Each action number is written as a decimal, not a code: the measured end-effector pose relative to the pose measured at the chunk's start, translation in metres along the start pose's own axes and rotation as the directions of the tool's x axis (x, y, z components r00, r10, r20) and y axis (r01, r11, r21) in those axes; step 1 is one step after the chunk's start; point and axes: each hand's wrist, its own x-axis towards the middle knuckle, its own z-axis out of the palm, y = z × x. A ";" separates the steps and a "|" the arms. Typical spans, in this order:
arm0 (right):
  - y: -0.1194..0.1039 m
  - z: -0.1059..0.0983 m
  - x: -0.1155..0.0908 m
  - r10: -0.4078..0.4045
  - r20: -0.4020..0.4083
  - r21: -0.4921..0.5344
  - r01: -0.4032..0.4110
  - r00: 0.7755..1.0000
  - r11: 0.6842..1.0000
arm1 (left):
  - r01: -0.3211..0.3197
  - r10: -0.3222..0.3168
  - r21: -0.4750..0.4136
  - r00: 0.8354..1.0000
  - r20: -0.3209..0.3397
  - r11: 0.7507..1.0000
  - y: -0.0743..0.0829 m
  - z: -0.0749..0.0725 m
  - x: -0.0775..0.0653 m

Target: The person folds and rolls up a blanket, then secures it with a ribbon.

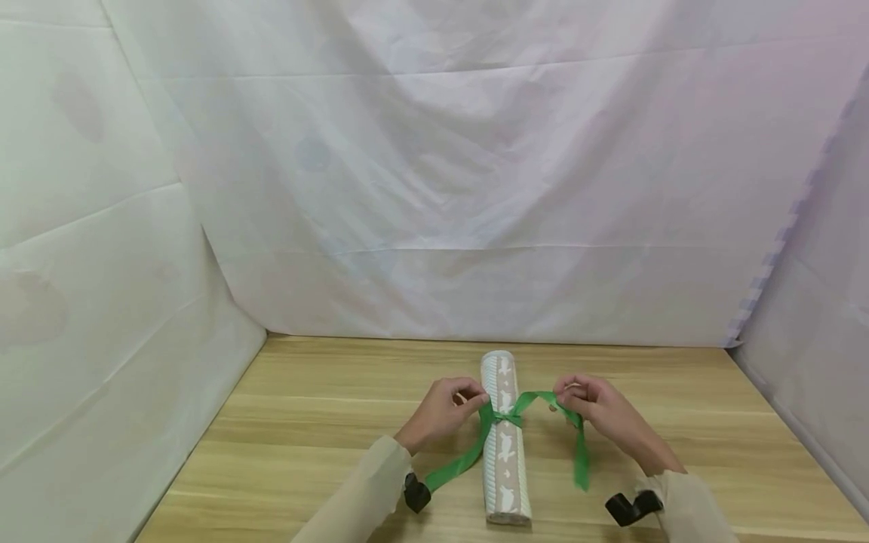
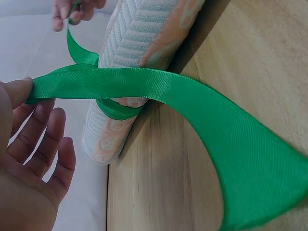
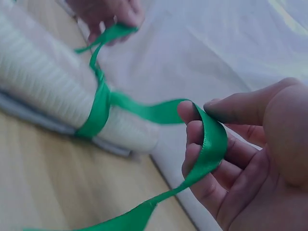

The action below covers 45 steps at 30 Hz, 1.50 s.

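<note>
A roll of patterned fabric (image 1: pixel 505 460), pale with a pinkish band of white shapes, lies lengthwise on the table. Around its middle runs a green ribbon (image 1: pixel 468 458), crossed or knotted on top. My left hand (image 1: pixel 444 411) pinches one tail of the ribbon between thumb and forefinger, just left of the roll; its other fingers are loosely bent in the left wrist view. To the right of the roll, my right hand (image 1: pixel 600 411) pinches the other tail, which loops over the fingers (image 3: pixel 195 132) and hangs down. Both loose ends trail toward the table.
The wood-grain table (image 1: pixel 305 422) meets a white cloth backdrop (image 1: pixel 434 188) along its far edge. More white cloth hangs at the left side (image 1: pixel 88 226) and right side (image 1: pixel 821 302). Black wrist devices (image 1: pixel 417 492) sit at both cuffs.
</note>
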 end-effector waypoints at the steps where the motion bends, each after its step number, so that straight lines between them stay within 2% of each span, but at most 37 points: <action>1: -0.005 0.001 0.002 0.005 -0.003 0.013 -0.005 1.000 1.000 | 0.000 0.000 0.001 1.000 0.001 1.000 0.000 0.000 0.000; 9: -0.037 0.013 0.015 0.052 -0.053 0.007 -0.051 0.997 0.999 | -0.023 0.023 -0.001 1.000 0.002 1.000 0.004 0.003 0.000; 17: -0.054 0.027 0.030 0.057 -0.052 -0.026 -0.058 0.997 0.998 | -0.030 0.030 0.006 1.000 -0.005 1.000 0.006 0.003 -0.001; 26: -0.058 0.048 0.054 0.098 0.011 0.114 -0.099 0.995 0.989 | -0.019 0.019 0.010 1.000 0.007 1.000 0.008 0.002 -0.002; 31: -0.056 0.062 0.068 0.100 0.072 0.170 -0.111 0.992 0.979 | -0.018 0.018 0.021 1.000 0.004 1.000 0.007 0.002 -0.003; 34: -0.054 0.069 0.074 0.099 0.088 0.131 -0.110 0.991 0.985 | -0.025 0.025 0.021 1.000 0.004 0.999 0.008 0.001 -0.003; 37: -0.054 0.072 0.075 0.106 0.066 0.036 -0.108 0.992 0.993 | -0.027 0.026 0.018 1.000 0.006 0.999 0.010 0.001 -0.003; 41: -0.056 0.070 0.070 0.088 0.021 -0.084 -0.086 0.996 0.993 | -0.022 0.022 0.007 1.000 0.003 1.000 0.013 0.001 -0.003; 45: -0.058 0.064 0.061 0.036 -0.017 -0.151 -0.038 0.999 0.988 | -0.009 0.009 -0.006 1.000 0.001 1.000 0.014 0.001 -0.003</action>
